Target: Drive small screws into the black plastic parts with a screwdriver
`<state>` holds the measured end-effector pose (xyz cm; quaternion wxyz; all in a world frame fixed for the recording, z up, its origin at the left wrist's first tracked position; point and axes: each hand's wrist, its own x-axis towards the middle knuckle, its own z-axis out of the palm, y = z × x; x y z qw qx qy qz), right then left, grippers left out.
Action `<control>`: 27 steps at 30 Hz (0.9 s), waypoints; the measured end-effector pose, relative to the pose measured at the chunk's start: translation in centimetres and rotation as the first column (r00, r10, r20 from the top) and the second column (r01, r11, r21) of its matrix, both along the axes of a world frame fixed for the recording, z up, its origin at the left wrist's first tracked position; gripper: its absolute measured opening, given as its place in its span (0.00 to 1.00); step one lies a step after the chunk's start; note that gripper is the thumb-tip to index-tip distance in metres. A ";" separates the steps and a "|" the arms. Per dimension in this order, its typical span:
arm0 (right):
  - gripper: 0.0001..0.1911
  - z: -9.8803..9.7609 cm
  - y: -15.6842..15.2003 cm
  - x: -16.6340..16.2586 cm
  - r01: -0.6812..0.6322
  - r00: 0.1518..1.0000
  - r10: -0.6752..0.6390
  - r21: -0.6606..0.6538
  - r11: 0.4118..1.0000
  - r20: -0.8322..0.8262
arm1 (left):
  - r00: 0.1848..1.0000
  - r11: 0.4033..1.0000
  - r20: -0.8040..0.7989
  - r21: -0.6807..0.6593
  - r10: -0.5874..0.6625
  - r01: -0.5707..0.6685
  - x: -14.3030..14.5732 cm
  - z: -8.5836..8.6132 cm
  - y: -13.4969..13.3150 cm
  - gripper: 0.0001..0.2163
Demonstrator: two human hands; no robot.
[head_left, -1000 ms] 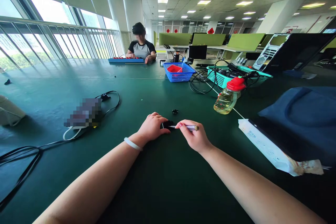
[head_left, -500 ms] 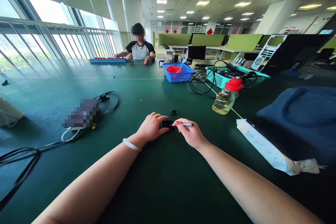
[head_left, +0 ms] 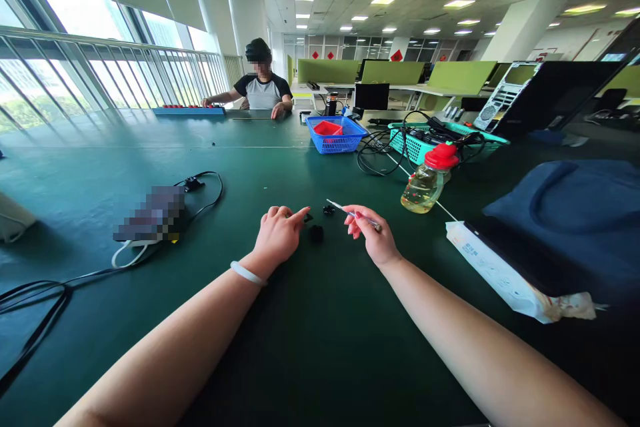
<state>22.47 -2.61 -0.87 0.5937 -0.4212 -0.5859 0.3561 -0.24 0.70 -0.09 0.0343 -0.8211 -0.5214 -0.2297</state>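
My right hand point(head_left: 373, 233) is closed around a slim screwdriver point(head_left: 338, 205), whose thin metal shaft points left and away from me. My left hand point(head_left: 280, 233) has its fingers curled, with a small black piece point(head_left: 308, 217) at the fingertips; its exact shape is too small to make out. On the table between the hands lies a dark block-like part point(head_left: 316, 233), touched by neither hand. A little farther off, below the screwdriver's tip, sits a small black knobbly part point(head_left: 329, 210).
On the dark green table point(head_left: 300, 347) stand a red-capped bottle point(head_left: 425, 183), a blue basket point(head_left: 337, 140) and a green basket point(head_left: 407, 143) of cables. A blue bag point(head_left: 570, 213) and white packet point(head_left: 500, 273) lie right. A corded device point(head_left: 150, 213) lies left. Another person point(head_left: 263, 88) sits opposite.
My hands have moved apart. The screwdriver has come away from the black part, which now lies released on the table, and its shaft has swung to point farther forward.
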 end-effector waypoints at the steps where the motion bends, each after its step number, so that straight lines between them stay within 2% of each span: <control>1: 0.24 -0.3 0.6 0.3 0.024 1.000 -0.024 -0.024 0.999 0.000 | 1.000 1.000 -0.023 -0.001 0.021 -0.021 -0.1 0.0 -0.1 0.18; 4: 0.25 -1.0 2.0 0.9 0.143 0.990 -0.143 -0.080 0.986 0.008 | 0.996 1.000 -0.088 -0.012 0.024 -0.025 -0.1 -0.1 -0.7 0.16; 7: 0.23 -1.4 2.6 1.2 0.192 0.981 -0.190 -0.105 0.976 0.032 | 0.989 1.000 -0.149 -0.014 0.002 -0.004 0.2 -0.1 -1.4 0.14; 12: 0.19 -1.7 2.6 1.1 0.162 0.985 -0.152 -0.116 0.980 0.086 | 0.973 0.999 -0.230 0.035 0.013 -0.005 1.0 0.3 -2.5 0.11; 16: 0.18 -2.0 2.8 1.0 0.129 0.988 -0.120 -0.096 0.987 0.097 | 0.976 0.996 -0.209 0.077 0.062 -0.047 1.6 0.9 -2.9 0.16; 18: 0.17 -2.1 3.0 1.1 0.122 0.989 -0.113 -0.088 0.989 0.100 | 0.984 0.999 -0.180 0.051 0.003 0.006 1.8 1.1 -2.9 0.18; 20: 0.17 -2.2 3.1 1.1 0.113 0.988 -0.103 -0.086 0.990 0.111 | 0.974 0.989 -0.177 -0.030 -0.145 0.142 2.0 1.1 -2.8 0.22; 23: 0.16 -2.4 3.2 1.2 0.104 0.987 -0.092 -0.091 0.990 0.128 | 0.926 0.939 -0.192 -0.177 -0.326 0.294 1.9 0.7 -2.7 0.23; 25: 0.16 -2.4 3.3 1.2 0.103 0.986 -0.090 -0.090 0.991 0.140 | 0.917 0.927 -0.191 -0.212 -0.351 0.311 1.7 0.4 -2.5 0.21; 27: 0.15 -2.4 3.2 1.2 0.109 0.984 -0.094 -0.093 0.990 0.153 | 0.926 0.937 -0.189 -0.192 -0.326 0.291 1.5 0.3 -2.4 0.19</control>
